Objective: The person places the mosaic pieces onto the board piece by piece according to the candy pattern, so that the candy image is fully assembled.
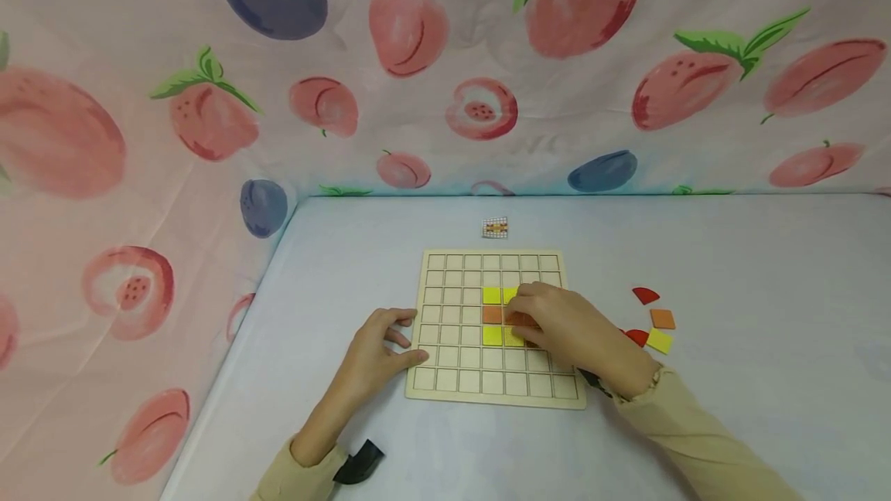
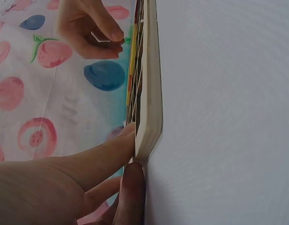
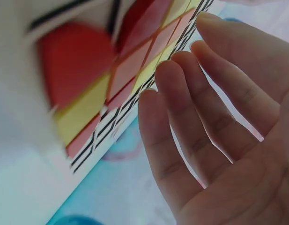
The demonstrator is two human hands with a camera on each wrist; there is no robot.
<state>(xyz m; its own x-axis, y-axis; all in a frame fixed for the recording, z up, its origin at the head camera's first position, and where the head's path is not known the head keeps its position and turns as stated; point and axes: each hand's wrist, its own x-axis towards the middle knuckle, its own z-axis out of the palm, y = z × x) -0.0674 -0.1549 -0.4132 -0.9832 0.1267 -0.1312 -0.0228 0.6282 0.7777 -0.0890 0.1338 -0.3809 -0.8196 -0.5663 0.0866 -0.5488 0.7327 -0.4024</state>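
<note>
A square wooden grid board [image 1: 445,381] lies flat on the table. My left hand [image 1: 376,350] touches its left edge, thumb tip over the rim and fingers spread along the side; the left wrist view shows fingertips at a board corner. Over the right half hovers my right hand [image 1: 564,319], fingers gently bent, nothing visible between them. Beneath it are yellow square tiles [image 1: 492,296] in two rows, with an orange tile row [image 1: 492,315] between. Red curved pieces [image 3: 78,65] also sit in the grid, seen in the right wrist view but hidden by the hand from above.
Right of the board lie a loose red quarter-circle [image 1: 645,296], an orange square [image 1: 663,319], a yellow square [image 1: 659,342] and another red piece [image 1: 636,337]. A small printed pattern card [image 1: 495,228] lies behind the board. Fruit-patterned cloth [image 1: 480,37] hangs behind and left.
</note>
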